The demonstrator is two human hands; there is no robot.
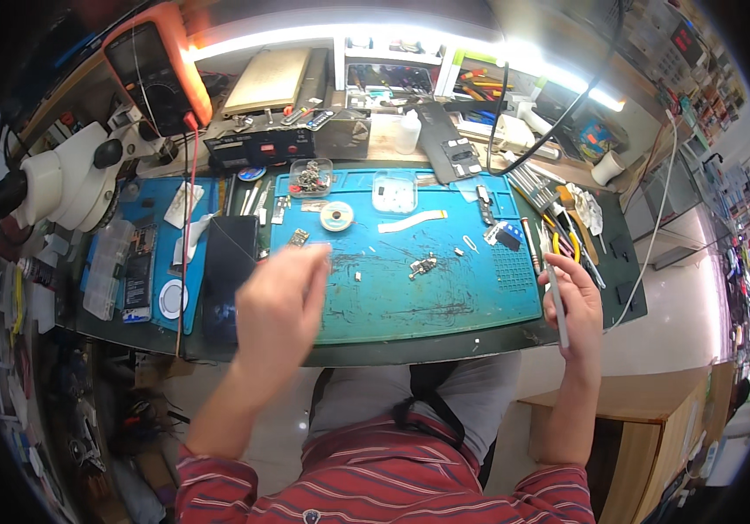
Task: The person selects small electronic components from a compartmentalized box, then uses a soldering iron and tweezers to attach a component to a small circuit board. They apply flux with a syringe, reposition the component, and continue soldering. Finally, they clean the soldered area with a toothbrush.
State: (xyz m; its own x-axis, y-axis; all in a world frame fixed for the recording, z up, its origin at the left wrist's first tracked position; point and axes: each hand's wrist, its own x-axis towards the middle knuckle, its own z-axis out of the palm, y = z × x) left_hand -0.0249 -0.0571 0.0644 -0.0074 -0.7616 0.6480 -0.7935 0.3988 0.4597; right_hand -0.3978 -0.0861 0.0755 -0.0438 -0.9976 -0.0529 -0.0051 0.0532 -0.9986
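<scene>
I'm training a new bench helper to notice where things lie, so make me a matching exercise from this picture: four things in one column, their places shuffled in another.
Things
1. Slim grey rod-shaped tool
2. Orange-framed black multimeter
3. White plastic bottle
4. Round white-rimmed spool

Places
A. On the large blue work mat
B. At the picture's upper left
C. In the right hand
D. Beyond the mat's far edge

Pairs: 1-C; 2-B; 3-D; 4-A

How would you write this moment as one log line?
left hand: blurred, grip unclear, by mat | right hand: holds gray tool | on mat: spool, small board, white strip
</scene>
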